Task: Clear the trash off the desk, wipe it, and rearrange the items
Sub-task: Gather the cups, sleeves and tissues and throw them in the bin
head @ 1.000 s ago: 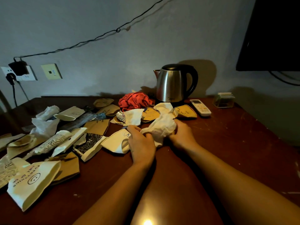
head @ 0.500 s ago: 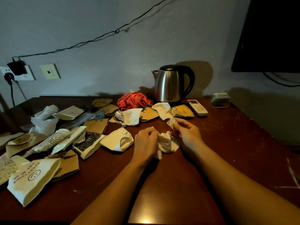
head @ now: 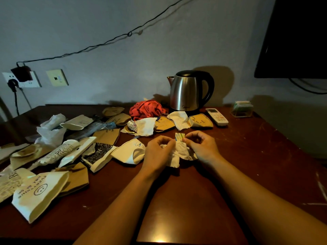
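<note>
Head view of a dark red-brown tabletop set against a grey wall. Centre: the left hand and right hand meet over a crumpled white tissue; the fingers of both hands are curled round it, bunching it just above the tabletop. A small card or packet with green and blue print stands up between the two thumbs, apparently pinched there. Just left of the left hand lies a flattened white paper cup. Left half: a spread of flattened paper cups and sleeves, among them a white bag printed with a smiley face, a black-and-white patterned sleeve and a crumpled white plastic bag. Rear centre: a stainless-steel electric kettle stands upright near the wall, with a bunched red cloth just beside it on the left and a white remote control on the right. More tissues, brown paper cups and a foil baking cup lie in front of the cloth. Far right rear: a small clear holder with packets
</note>
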`<state>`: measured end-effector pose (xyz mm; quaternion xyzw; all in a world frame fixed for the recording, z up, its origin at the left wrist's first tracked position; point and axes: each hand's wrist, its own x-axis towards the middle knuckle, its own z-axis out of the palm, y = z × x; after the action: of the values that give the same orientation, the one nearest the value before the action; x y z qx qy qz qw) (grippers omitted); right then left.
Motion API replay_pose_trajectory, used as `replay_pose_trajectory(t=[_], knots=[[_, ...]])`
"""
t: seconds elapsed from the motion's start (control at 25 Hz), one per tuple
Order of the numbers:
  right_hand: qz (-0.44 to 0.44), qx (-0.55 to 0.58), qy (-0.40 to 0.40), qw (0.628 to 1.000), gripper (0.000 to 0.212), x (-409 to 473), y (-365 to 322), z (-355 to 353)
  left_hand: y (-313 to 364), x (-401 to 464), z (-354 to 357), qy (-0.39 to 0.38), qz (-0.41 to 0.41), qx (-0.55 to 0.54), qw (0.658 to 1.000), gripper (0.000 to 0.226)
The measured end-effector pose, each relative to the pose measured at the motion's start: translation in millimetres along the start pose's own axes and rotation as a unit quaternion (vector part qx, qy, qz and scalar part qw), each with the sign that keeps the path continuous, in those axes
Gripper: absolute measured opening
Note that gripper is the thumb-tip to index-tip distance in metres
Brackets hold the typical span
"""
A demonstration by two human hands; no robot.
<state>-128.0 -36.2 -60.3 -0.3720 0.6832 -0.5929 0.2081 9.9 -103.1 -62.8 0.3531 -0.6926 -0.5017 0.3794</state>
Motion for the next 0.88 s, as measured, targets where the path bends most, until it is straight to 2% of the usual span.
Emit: replay_pose_trajectory(t=[0.2, 0.32, 0.4, 0.48, 0.6, 0.76, 0.88], knots=[[-0.013, -0.011, -0.013, 1.0, 0.008, -0.6, -0.6, 0.9, -3.9, 2.4, 0.9, -0.027, -0.004, 0.051, 0.998, 0.014], [-0.009, -0.016, 0.001, 1.0, 0.008, 2.8, 1.6, 4.6, -6.2, 5.1, 0.3, 0.044, 0.005, 0.052, 0.998, 0.006], [-0.038, -0.122, 0.028, 0.991, 0.011, 11.1, 3.8, 11.2, -8.6, 7.8, -0.9, 0.124, -0.003, 0.044, 0.991, 0.004], [-0.081, -0.246, 0.018, 0.966, 0.014, 22.8, 3.9, 22.8, -11.4, 9.1, 1.0, 0.146, -0.012, 0.075, 0.986, 0.006], [-0.056, -0.273, -0.023, 0.96, 0.015, 38.8, 4.2, 41.6, -15.0, 10.6, 5.9, 0.136, -0.022, 0.12, 0.983, 0.008], [-0.03, -0.36, -0.041, 0.932, 0.008, 53.7, 1.2, 35.7, -15.0, 12.1, 6.0, 0.177, -0.042, 0.092, 0.979, 0.007], [-0.059, -0.375, -0.111, 0.919, 0.027, 62.4, -6.4, 35.1, -15.2, 12.7, 7.2, 0.191, -0.038, 0.101, 0.976, 0.008]])
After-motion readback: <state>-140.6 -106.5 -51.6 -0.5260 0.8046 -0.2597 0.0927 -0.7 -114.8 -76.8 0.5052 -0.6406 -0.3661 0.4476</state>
